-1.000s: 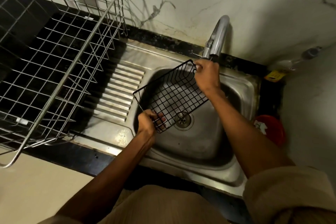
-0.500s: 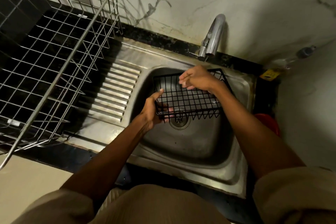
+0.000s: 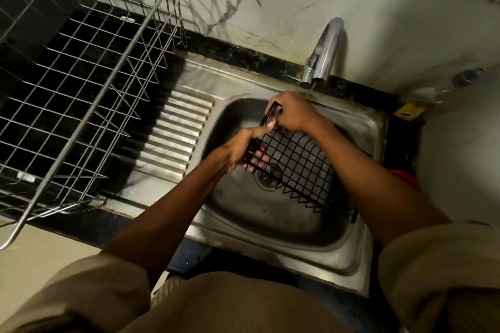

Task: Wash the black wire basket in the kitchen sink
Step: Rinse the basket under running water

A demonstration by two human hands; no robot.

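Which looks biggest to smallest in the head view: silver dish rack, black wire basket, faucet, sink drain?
1. Silver dish rack, though it sits nearer the camera.
2. Black wire basket.
3. Faucet.
4. Sink drain, partly behind the basket.

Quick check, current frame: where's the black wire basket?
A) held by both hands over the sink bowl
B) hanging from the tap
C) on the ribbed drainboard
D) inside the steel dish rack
A: the left hand and right hand both grip the left end of the black wire basket, which is over the sink bowl and its drain.
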